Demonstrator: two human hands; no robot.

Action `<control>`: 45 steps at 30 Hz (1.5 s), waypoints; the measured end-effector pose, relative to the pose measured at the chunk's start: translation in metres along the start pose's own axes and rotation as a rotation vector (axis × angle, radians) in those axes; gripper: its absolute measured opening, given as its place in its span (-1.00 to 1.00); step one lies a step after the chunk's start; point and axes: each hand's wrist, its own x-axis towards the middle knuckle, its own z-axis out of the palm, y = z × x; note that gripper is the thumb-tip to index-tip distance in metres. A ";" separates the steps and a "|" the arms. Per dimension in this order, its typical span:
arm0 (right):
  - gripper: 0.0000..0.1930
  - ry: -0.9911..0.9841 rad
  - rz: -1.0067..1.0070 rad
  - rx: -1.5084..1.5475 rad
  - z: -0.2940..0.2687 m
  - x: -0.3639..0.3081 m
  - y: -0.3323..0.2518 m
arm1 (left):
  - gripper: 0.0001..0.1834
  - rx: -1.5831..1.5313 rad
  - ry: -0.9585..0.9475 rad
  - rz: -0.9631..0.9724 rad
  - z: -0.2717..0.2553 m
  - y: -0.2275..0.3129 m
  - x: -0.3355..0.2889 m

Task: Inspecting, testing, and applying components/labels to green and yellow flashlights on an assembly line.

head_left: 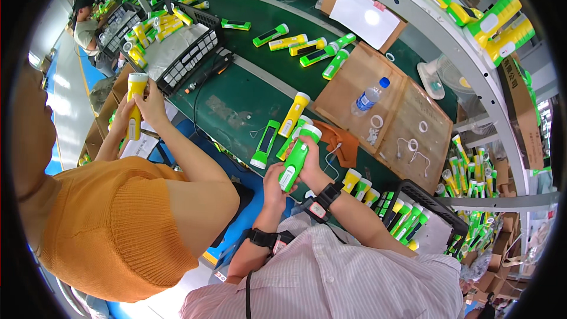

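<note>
A green flashlight [297, 156] with a white head is held in front of me, its head tilted up and away to the right. My right hand [312, 164] wraps round its upper body, while the fingers of my left hand [273, 186] close on its lower end. Just beyond lie a yellow flashlight [294, 113] and a green flashlight with a dark panel [265, 143]. Another green one [286, 146] is partly hidden behind the one I hold. Right of my hands rests an orange, flat-looking piece [344, 143], with a white cord across it.
At left, a co-worker in an orange top holds a yellow flashlight [136, 91]. Black crates of flashlights stand at back left [209, 44] and right [440, 205]. A brown board [339, 97] carries a water bottle [367, 100] and white rings. More flashlights [287, 42] line the green bench.
</note>
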 end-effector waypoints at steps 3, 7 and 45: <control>-0.76 0.010 -0.010 0.016 0.001 0.000 0.003 | -0.67 -0.005 -0.005 0.044 -0.002 0.000 0.002; -0.76 0.004 -0.002 0.028 0.001 0.000 0.004 | -0.70 -0.010 0.000 0.058 -0.003 -0.002 0.005; -0.77 -0.019 -0.025 0.025 -0.003 -0.003 0.001 | -0.69 -0.041 0.025 0.067 -0.003 -0.011 0.009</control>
